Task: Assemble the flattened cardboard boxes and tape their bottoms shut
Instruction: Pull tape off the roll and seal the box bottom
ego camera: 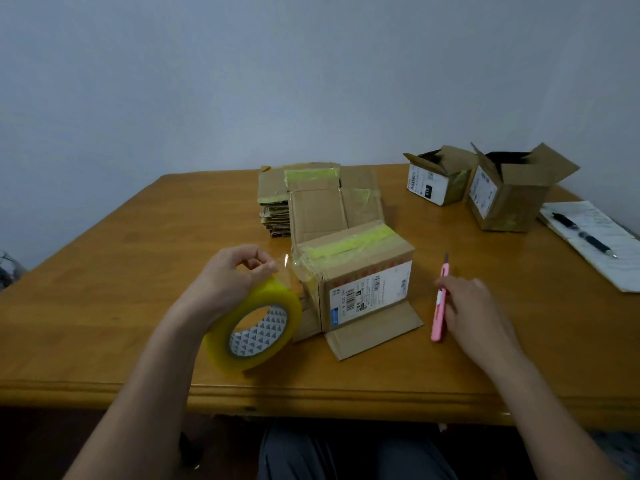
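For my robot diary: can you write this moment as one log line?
left hand: holds tape roll | right hand: touches pink cutter | box: bottom taped

Three assembled boxes (360, 271), one stack of flattened boxes (277, 209), one tape roll (256, 327), one pink cutter (440, 299), one pen (585, 239), one notepad (609, 258).

Both hands low and forward: left (232, 271) pinching, right (474, 303) loosely curled.
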`<state>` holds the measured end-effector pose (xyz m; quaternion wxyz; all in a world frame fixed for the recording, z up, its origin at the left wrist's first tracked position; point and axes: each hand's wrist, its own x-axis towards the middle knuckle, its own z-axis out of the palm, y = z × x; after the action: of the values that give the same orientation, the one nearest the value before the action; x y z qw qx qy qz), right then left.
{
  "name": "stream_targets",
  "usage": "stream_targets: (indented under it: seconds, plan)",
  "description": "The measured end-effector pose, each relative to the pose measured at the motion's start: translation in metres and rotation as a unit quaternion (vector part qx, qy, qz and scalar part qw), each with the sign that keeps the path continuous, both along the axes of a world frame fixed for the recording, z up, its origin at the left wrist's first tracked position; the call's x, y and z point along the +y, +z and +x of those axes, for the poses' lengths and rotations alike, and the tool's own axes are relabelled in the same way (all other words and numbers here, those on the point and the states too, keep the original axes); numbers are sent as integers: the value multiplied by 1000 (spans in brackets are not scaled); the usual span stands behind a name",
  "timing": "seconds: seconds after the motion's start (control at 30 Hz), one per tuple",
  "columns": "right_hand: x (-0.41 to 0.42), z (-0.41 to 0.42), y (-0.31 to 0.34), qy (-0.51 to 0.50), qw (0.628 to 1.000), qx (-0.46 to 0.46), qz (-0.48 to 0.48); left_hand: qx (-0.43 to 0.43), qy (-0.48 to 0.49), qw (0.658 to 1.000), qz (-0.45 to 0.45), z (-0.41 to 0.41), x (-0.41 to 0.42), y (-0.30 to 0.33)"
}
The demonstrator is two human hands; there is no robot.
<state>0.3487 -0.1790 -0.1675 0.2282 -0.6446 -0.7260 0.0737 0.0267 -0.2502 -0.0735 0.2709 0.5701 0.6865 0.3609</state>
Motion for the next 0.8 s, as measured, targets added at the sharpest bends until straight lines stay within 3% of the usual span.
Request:
stream_targets:
  seconds: [0.2,0.3,0.37,0.43,0.6,0.73,0.8]
  plan:
    - [0,-6,9,-13,999,-34,-24,0,9,1000,0,2,-1,0]
    - [-10,-21,32,9,994,62,92,8,13,1000,12,3,-2,0]
    - [-23,-46,57,68,972,127,183,19,18,999,24,3,-4,0]
    - [-38,-81,80,154,950,172,210,22,29,999,34,-1,-8,1]
    - [-66,-178,91,296,926,222,77,43,70,996,47,-32,-26,6]
    - [-59,-230,78,269,922,257,-109,97,82,990,54,-68,-39,8]
    - [-55,-248,72,249,891,310,-220,128,77,988,38,-82,-43,8]
